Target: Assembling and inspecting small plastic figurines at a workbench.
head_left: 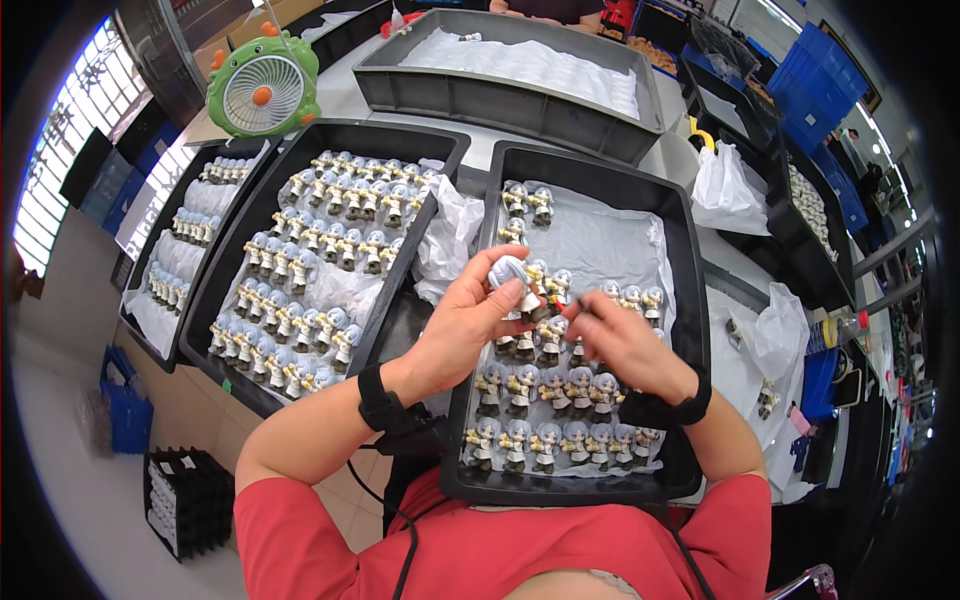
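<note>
My left hand pinches a small figurine with pale lilac-grey hair and a white outfit, holding it above the black tray in front of me. Close beside it, my right hand is closed round a thin dark tool, its tip near the figurine. The tool's exact kind is too small to make out. Under both hands, rows of similar figurines lie on white sheeting in the tray. The upper part of that tray shows bare sheeting with a few figurines at its left.
To the left stand two more black trays of figurines, edges overlapping. A grey bin lined with white sheeting lies beyond. A green fan stands far left. Crumpled white plastic and a bottle are at the right.
</note>
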### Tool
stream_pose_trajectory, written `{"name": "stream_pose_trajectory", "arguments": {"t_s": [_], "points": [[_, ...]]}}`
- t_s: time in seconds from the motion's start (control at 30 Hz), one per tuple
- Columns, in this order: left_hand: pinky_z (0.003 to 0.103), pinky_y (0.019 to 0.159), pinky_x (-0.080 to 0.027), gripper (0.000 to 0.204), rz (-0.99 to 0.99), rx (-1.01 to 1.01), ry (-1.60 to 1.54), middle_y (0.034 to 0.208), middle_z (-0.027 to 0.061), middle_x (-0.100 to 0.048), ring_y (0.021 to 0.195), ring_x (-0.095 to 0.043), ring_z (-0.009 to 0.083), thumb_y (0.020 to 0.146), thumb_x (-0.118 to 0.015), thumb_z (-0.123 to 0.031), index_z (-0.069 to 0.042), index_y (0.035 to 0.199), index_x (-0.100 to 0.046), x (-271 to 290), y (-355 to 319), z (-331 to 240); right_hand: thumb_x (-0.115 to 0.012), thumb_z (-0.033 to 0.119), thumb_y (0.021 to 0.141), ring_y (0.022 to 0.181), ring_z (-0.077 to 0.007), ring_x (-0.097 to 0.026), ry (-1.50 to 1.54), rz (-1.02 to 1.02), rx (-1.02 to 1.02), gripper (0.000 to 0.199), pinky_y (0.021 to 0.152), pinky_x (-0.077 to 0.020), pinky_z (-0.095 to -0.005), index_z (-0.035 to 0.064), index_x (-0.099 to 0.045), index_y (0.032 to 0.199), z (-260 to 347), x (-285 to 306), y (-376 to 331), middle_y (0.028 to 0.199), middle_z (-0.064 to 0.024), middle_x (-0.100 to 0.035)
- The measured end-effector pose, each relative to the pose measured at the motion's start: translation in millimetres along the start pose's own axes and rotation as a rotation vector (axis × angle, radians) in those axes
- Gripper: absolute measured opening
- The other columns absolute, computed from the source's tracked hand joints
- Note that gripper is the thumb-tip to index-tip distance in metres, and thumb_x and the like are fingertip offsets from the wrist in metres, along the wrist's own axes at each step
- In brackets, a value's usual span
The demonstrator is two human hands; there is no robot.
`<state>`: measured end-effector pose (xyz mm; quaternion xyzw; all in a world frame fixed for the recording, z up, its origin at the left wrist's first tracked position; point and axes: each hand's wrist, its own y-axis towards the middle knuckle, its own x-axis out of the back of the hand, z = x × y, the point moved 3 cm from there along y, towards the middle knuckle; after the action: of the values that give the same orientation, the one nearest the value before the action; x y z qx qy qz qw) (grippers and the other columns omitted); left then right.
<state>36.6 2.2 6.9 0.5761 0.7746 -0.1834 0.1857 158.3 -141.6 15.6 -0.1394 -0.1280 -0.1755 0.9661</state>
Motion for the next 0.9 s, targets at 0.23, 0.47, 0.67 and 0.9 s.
{"name": "stream_pose_trajectory", "arguments": {"t_s": [0.23, 0.47, 0.67, 0.9], "points": [[0.035, 0.082, -0.051, 0.041, -0.041, 0.036, -0.045, 0.1, 0.0061, -0.055, 0.099, -0.058, 0.0208, 0.095, -0.045, -0.019, -0.012, 0.134, -0.031, -2, -4, -2, -0.058, 0.016, 0.084, 0.084, -0.0314, -0.061, -0.447, 0.172, 0.184, 0.022, 0.075, -0.0475, -0.0371, -0.0017, -0.061, 0.096, -1, -20, -9, 0.09, -0.0183, -0.062], [0.032, 0.08, -0.051, 0.044, -0.101, 0.054, -0.033, 0.104, 0.0066, -0.053, 0.096, -0.059, 0.0192, 0.094, -0.048, -0.02, -0.014, 0.134, -0.031, 3, -1, 1, -0.055, 0.006, 0.082, 0.071, -0.0289, -0.062, -0.525, -0.267, 0.165, 0.013, 0.065, -0.0474, -0.0329, -0.0011, -0.061, 0.091, -11, 38, 14, 0.077, -0.0168, -0.063], [0.031, 0.078, -0.05, 0.043, -0.146, 0.069, -0.027, 0.104, 0.0067, -0.053, 0.093, -0.058, 0.0169, 0.093, -0.05, -0.02, -0.012, 0.132, -0.032, 5, -6, 5, -0.055, 0.005, 0.08, 0.071, -0.0303, -0.062, -0.582, -0.349, 0.094, 0.012, 0.065, -0.0477, -0.0344, -0.0018, -0.061, 0.087, -2, 59, 4, 0.076, -0.0176, -0.063], [0.031, 0.077, -0.051, 0.044, -0.105, 0.093, -0.001, 0.103, 0.007, -0.052, 0.093, -0.058, 0.0163, 0.093, -0.05, -0.018, -0.013, 0.133, -0.032, 0, -8, 6, -0.053, 0.003, 0.074, 0.075, -0.034, -0.061, -0.961, -0.257, 0.0, 0.012, 0.069, -0.0478, -0.0392, -0.0012, -0.062, 0.081, -14, 80, 5, 0.074, -0.0194, -0.062]]}}
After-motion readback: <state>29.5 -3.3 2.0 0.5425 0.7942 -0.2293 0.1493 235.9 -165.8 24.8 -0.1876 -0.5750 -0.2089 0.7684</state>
